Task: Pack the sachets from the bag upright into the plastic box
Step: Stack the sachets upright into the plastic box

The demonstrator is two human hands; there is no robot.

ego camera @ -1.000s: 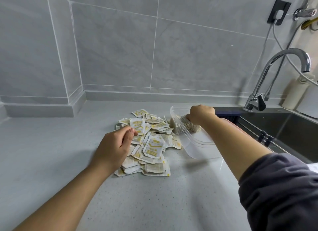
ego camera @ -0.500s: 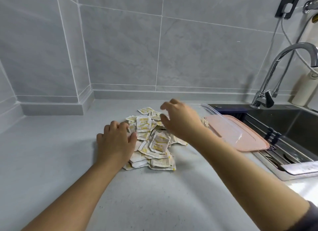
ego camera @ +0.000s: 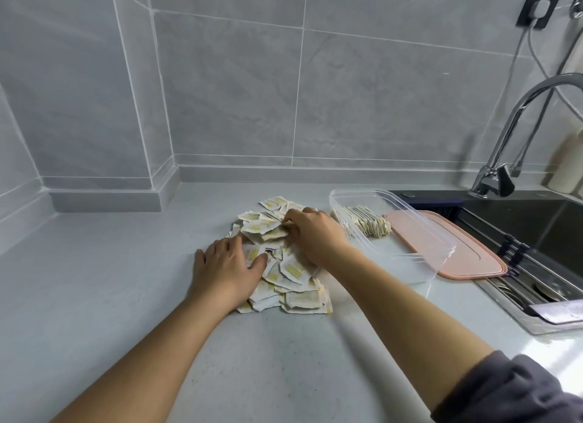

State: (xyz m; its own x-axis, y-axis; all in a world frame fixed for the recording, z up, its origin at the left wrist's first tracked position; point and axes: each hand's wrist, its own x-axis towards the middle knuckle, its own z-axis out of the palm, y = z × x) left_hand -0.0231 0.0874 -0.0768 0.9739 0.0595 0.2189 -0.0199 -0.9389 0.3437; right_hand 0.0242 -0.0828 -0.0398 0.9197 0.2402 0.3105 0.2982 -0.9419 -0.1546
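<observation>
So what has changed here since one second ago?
The right hand left the box and moved left to the pile, where its fingers now pinch at it. The left hand dropped flat onto the pile's near-left side. The pile, the box with its upright row and the lid look unmoved.
</observation>
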